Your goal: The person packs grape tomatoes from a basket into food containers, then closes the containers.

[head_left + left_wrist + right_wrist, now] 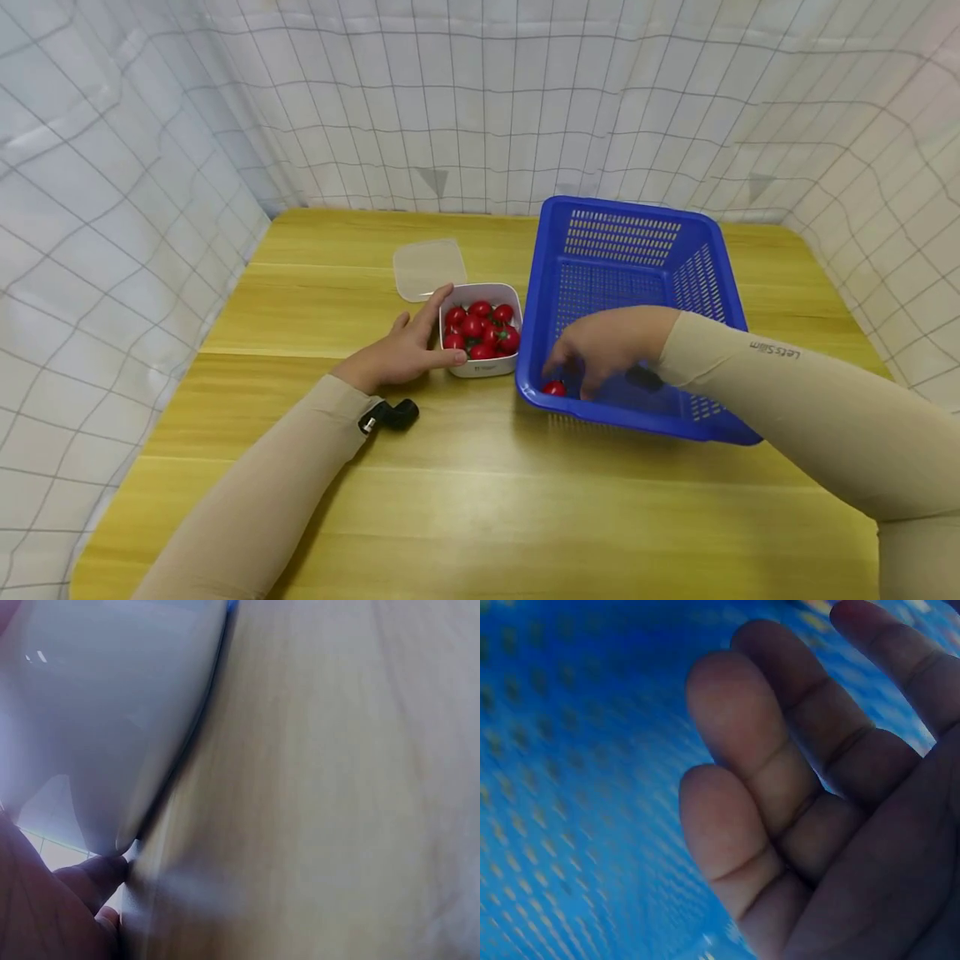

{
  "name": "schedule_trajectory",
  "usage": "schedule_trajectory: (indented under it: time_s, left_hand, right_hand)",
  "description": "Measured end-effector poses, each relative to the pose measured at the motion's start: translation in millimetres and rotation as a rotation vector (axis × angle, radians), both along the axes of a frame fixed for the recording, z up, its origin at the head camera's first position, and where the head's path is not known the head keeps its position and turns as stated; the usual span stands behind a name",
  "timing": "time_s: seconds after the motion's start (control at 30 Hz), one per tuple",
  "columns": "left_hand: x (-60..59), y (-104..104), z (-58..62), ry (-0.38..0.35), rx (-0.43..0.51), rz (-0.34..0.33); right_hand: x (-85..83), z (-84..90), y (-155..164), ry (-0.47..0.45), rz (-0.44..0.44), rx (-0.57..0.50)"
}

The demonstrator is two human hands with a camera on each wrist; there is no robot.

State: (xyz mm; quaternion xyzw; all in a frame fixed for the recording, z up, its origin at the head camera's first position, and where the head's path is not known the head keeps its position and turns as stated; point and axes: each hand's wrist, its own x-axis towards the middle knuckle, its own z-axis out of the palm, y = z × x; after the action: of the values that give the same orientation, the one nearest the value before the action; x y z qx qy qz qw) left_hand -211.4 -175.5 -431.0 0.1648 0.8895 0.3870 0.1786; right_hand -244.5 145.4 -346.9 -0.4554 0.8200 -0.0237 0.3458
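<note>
Head view shows the left hand (408, 348) lying flat on the wooden table (480, 500), its straight fingers and thumb spread against the near-left wall of a small white container (482, 367); the touch looks like steadying, so the light box would not slide, though that is a judgement. Just past those fingertips, inside the container, sits a heap of red cherry tomatoes (480, 327), and beyond the box, further from the fingers, a clear lid (428, 267) lies flat on the wood, set off so the opening stays free. The right hand (606, 346) reaches down into the blue basket (637, 225), fingers loosely bent and hanging over the floor of it; a single cherry tomato (554, 387) rests in the near-left corner, just below and beside those fingertips, apparently not yet pinched. The right-wrist view shows the fingers (780, 787) close together, slightly curled and holding nothing, with the perforated blue mesh behind them. From the left wrist, one fingertip (101, 874) meets the pale container wall where it stands on the table; the rest is blurred. A small black fitting (393, 414) sits at the left wrist, behind the fingers.
</note>
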Motion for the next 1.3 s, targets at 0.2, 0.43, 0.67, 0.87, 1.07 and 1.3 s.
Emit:
schedule_trajectory:
  time_s: [0.2,0.43,0.67,0.87,1.07,1.3]
  left_hand:
    - [0.0,-0.5,-0.2,-0.002,-0.013,0.008]
    - [0.2,1.6,1.5,-0.006,0.008,-0.001]
    - [0.8,1.4,3.5,0.003,0.011,-0.001]
    - [1.3,0.9,2.2,0.000,0.011,-0.003]
    - [1.0,0.9,1.2,0.004,0.010,-0.007]
    - [1.3,1.4,2.7,0.000,0.007,-0.003]
  right_hand:
    - [7.8,-23.0,-7.5,0.075,0.099,-0.048]
    - [1.2,-15.8,-0.3,0.096,0.049,-0.067]
    - [-15.6,34.0,16.9,0.071,-0.121,-0.206]
    - [-22.4,60.3,20.1,0.130,-0.189,-0.283]
    - [-25.8,67.3,9.5,0.152,-0.222,-0.362]
    - [-29.9,65.2,-16.3,0.171,-0.205,-0.413]
